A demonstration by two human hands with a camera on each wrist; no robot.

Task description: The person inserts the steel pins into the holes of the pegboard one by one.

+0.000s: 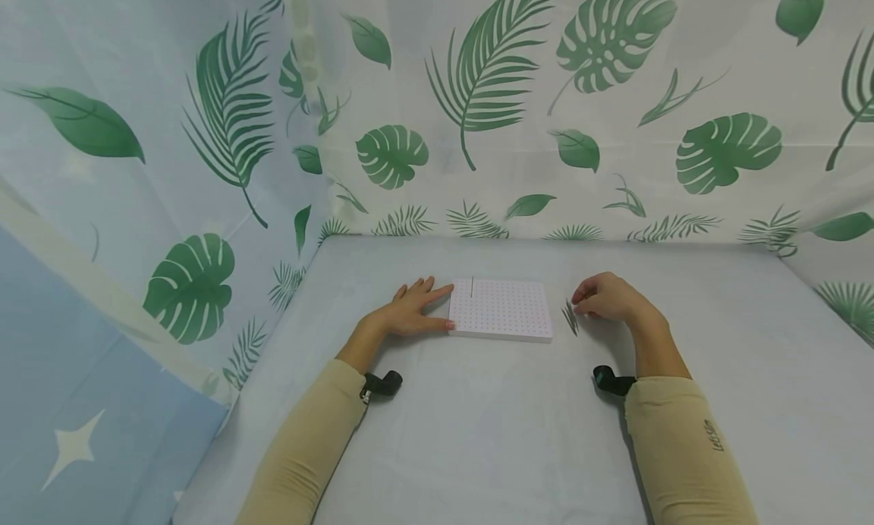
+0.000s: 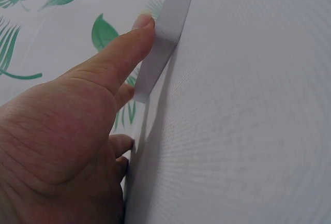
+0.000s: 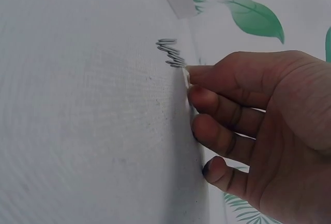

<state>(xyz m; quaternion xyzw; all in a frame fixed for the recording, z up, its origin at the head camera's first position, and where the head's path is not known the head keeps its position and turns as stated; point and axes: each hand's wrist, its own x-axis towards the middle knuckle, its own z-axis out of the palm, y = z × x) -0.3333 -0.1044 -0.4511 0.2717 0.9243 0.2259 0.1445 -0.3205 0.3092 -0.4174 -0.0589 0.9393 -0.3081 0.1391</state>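
A white pegboard [image 1: 501,309] with rows of small holes lies flat on the table. One thin dark pin [image 1: 472,286] stands upright near its upper left corner. My left hand [image 1: 413,311] has its fingers spread, with thumb and index finger touching the board's left edge; the left wrist view shows the thumb [image 2: 124,53] against the board's side [image 2: 168,32]. To the right of the board lies a small row of thin metal pins [image 3: 169,53]. My right hand [image 1: 609,297] is bent over them, thumb and fingertips at the pins' end; whether a pin is pinched cannot be made out.
A pale cloth covers the table [image 1: 492,434]. Behind it hangs a white curtain [image 1: 505,146] with green leaves, and another leaf-printed curtain [image 1: 116,199] stands at the left. Dark wrist cameras [image 1: 388,383] sit at both sleeve cuffs.
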